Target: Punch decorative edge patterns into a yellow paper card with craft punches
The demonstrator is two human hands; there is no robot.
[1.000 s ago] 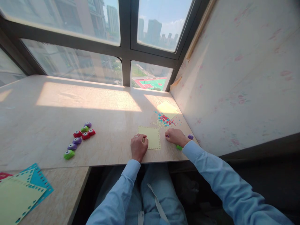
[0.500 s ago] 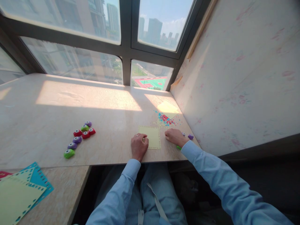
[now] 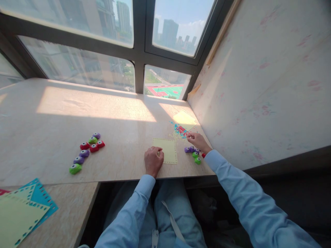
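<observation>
On the left edge of a pale yellow sheet of paper (image 3: 169, 150), with small holes punched along its borders, rests my left hand (image 3: 154, 161). Its fingers are curled and press on the sheet. My right hand (image 3: 198, 141) is above the right side of the counter, by a pile of red, blue and pale paper bits (image 3: 181, 131). The fingertips there are pinched together; anything between them is too small to make out. Just below that hand lie purple craft punches (image 3: 191, 149) and green craft punches (image 3: 196, 157). A red one (image 3: 203, 155) is partly hidden by the wrist.
More purple, green and red craft punches (image 3: 84, 153) lie to the left on the counter (image 3: 124, 137). Punched yellow and blue sheets (image 3: 23, 213) sit on a lower surface at front left. Another yellow sheet (image 3: 184, 119) lies near the window; a wall (image 3: 258, 86) bounds the right.
My right hand has moved up and right towards the paper bits, uncovering the purple and green craft punches below it. My left hand stays on the yellow sheet.
</observation>
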